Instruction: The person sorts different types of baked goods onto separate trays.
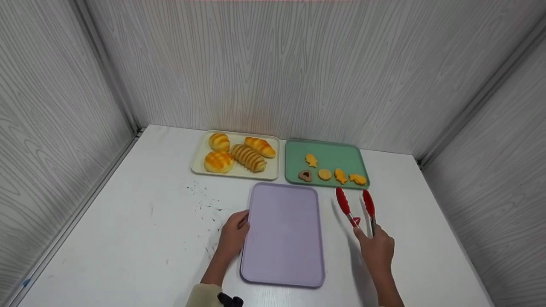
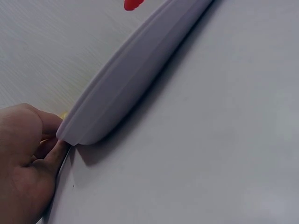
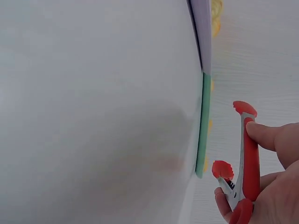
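A lilac tray lies lengthwise on the white table. At its left long edge, my left hand pinches the rim; the left wrist view shows thumb and fingers on the tray's edge. My right hand holds a pair of red-tipped tongs, to the right of the lilac tray. The tongs' arms are spread, with nothing between their tips, just short of a green tray. In the right wrist view, the thumb lies along the tongs' red handle.
On the green tray lie fish-shaped biscuits, a round biscuit and a brown heart-shaped one. Left of it, a cream tray bears several breads, among them a sliced-looking loaf. Wood-grain panels enclose the table's back and sides.
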Demonstrator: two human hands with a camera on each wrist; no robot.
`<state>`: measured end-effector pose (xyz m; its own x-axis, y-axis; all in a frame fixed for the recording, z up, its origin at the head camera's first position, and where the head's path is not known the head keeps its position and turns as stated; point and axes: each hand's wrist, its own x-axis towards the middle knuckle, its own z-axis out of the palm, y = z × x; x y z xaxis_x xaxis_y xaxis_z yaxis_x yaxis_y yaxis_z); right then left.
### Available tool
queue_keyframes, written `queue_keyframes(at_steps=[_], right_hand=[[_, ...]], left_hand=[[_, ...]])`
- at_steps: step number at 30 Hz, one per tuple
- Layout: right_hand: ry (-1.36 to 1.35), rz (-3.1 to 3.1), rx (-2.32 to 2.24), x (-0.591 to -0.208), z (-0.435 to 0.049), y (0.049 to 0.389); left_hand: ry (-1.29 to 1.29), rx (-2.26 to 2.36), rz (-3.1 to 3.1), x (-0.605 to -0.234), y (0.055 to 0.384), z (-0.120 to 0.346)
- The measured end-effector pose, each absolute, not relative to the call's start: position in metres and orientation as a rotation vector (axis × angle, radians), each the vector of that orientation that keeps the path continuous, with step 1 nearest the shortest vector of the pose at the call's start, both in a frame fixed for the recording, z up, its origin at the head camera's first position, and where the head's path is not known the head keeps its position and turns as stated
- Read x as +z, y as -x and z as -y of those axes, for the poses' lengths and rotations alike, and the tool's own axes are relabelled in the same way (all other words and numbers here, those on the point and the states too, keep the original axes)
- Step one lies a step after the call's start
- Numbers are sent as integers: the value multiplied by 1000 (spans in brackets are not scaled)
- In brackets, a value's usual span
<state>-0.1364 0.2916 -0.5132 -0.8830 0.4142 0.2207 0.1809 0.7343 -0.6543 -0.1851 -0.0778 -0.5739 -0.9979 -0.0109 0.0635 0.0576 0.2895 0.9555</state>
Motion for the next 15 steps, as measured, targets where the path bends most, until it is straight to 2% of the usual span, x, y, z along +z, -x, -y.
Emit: queue_keyframes(at_steps=[15], right_hand=[[777,2809,1022,-518,-292,129]], left_hand=[[51,-1819,2472,-577,186,78]])
